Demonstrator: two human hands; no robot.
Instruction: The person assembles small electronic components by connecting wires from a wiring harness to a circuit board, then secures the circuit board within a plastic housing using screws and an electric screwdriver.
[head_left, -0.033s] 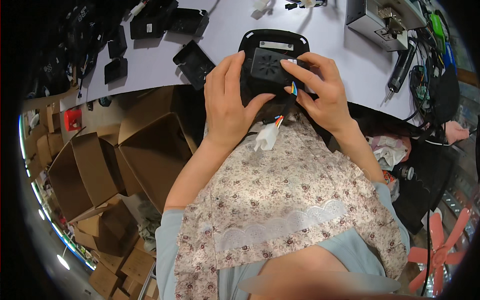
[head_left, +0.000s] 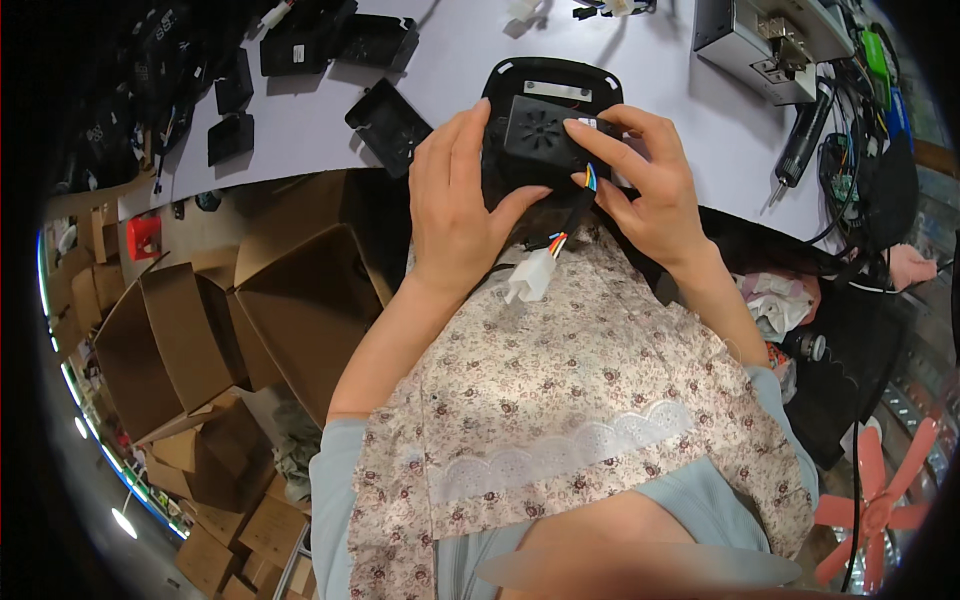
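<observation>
A black plastic box with a flower-shaped vent [head_left: 541, 130] rests on a larger rounded black shell [head_left: 510, 72], which has a pale metal strip at its far end. My left hand [head_left: 450, 195] grips the shell's left side, fingers along the edge and thumb at the near side. Pinched in my right hand [head_left: 650, 180] is the right side of the vented box, index finger on top, thumb low beside the coloured wires [head_left: 591, 178]. The black-sleeved cable hangs toward me and ends in a white plug connector [head_left: 532, 274] over my apron.
An open black case [head_left: 388, 125] lies left of my hands, with more black cases [head_left: 295, 50] beyond. Dark units crowd the far left. At right stand a metal power box [head_left: 745, 50] and an electric screwdriver [head_left: 803, 135]. Open cardboard boxes [head_left: 190, 325] fill the floor at left.
</observation>
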